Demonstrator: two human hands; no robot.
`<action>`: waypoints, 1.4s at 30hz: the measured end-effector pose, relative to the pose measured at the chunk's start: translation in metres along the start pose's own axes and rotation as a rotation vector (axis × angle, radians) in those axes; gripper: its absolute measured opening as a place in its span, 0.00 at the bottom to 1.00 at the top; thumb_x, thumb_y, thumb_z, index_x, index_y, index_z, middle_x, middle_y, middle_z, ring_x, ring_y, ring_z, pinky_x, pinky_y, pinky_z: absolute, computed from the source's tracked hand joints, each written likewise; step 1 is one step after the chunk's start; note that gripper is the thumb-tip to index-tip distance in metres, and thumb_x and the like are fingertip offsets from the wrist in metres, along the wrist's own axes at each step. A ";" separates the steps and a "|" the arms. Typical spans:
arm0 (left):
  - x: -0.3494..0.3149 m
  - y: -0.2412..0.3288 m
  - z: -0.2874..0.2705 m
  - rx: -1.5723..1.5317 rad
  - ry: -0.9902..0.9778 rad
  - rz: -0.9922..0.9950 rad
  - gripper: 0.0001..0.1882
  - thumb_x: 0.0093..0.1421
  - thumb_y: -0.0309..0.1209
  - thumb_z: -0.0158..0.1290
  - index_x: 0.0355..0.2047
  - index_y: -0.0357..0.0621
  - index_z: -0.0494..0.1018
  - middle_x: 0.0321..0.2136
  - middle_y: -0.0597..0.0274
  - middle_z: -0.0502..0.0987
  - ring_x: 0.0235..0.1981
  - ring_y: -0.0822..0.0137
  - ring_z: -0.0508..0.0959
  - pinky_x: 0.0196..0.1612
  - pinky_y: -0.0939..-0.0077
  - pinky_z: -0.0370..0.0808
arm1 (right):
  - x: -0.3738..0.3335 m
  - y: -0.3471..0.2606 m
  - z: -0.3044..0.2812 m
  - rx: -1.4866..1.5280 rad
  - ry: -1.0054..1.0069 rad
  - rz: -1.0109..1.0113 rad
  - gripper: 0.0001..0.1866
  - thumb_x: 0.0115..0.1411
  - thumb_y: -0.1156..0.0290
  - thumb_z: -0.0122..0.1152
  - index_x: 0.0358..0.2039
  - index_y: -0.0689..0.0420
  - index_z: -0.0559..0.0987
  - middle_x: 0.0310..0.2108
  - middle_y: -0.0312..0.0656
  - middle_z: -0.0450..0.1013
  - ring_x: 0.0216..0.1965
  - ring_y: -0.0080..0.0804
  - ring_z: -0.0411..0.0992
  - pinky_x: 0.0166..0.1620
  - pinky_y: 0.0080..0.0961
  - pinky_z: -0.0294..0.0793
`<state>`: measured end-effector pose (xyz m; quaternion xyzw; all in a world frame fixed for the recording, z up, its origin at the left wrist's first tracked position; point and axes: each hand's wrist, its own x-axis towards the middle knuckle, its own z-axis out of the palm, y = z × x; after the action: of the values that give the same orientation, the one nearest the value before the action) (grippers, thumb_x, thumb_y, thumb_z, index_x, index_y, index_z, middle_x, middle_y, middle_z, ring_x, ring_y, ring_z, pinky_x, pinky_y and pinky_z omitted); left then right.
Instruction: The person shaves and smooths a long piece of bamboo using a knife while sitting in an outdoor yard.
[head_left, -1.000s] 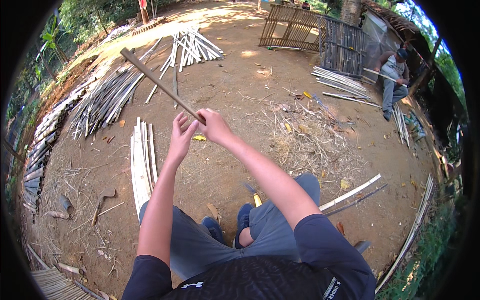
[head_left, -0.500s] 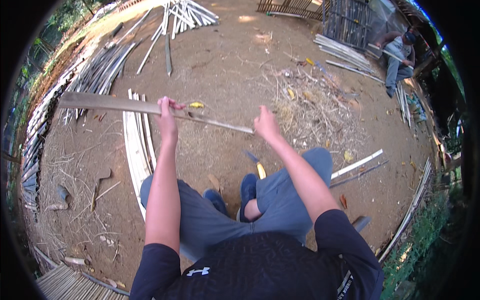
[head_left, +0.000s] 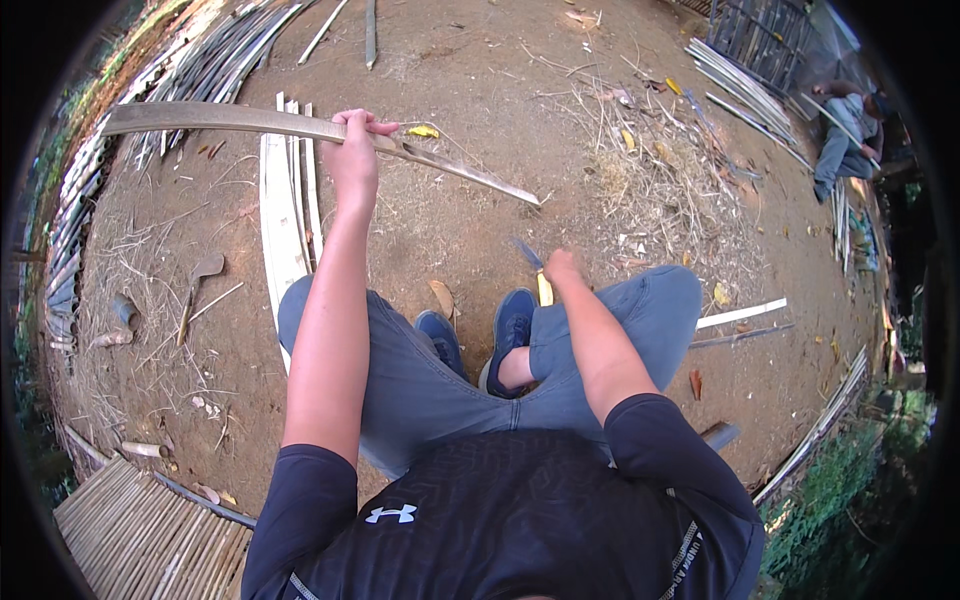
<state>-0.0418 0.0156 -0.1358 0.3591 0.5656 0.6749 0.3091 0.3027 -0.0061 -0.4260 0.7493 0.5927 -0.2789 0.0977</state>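
Note:
A long, flat bamboo slat [head_left: 225, 117] is in my left hand [head_left: 355, 160], which grips it near its middle. The slat stretches from the far left to a narrower tip in front of me. My right hand [head_left: 566, 268], fingers curled, is down at a knife [head_left: 545, 289] with a yellow handle and dark blade, just ahead of my right shoe. The hand covers part of the handle; the fingers' underside is hidden.
Pale bamboo strips [head_left: 283, 200] lie beside my left knee. Shavings [head_left: 660, 185] are heaped ahead right. A hooked tool [head_left: 195, 290] lies at left, a slatted bamboo mat [head_left: 150, 530] at lower left. Another person [head_left: 850, 130] sits at far right holding a pole.
My right hand has left the slat's end and come down to the knife. My left hand still holds the slat. The view has tilted downward.

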 end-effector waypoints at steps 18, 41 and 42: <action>0.013 -0.013 0.013 -0.040 0.092 0.004 0.10 0.65 0.33 0.47 0.35 0.38 0.70 0.20 0.56 0.79 0.25 0.67 0.81 0.33 0.74 0.71 | -0.027 0.001 0.009 -0.078 -0.022 0.145 0.34 0.48 0.56 0.67 0.53 0.63 0.72 0.51 0.56 0.74 0.54 0.50 0.73 0.56 0.37 0.73; -0.016 0.008 0.022 -0.587 -0.052 0.006 0.23 0.66 0.48 0.42 0.22 0.45 0.67 0.12 0.65 0.63 0.15 0.64 0.69 0.28 0.60 0.73 | -0.052 -0.033 -0.121 0.924 -0.114 -0.093 0.16 0.70 0.60 0.48 0.44 0.62 0.70 0.31 0.41 0.71 0.28 0.29 0.71 0.26 0.32 0.75; -0.015 0.006 0.026 -0.594 -0.092 0.004 0.23 0.66 0.49 0.41 0.21 0.45 0.67 0.12 0.65 0.62 0.15 0.64 0.68 0.28 0.60 0.71 | -0.048 -0.039 -0.108 0.741 0.029 -0.126 0.18 0.70 0.61 0.46 0.46 0.66 0.68 0.37 0.50 0.74 0.34 0.40 0.75 0.37 0.42 0.76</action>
<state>-0.0116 0.0161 -0.1289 0.2846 0.3282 0.7944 0.4246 0.2913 0.0161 -0.3039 0.6997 0.4977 -0.4695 -0.2058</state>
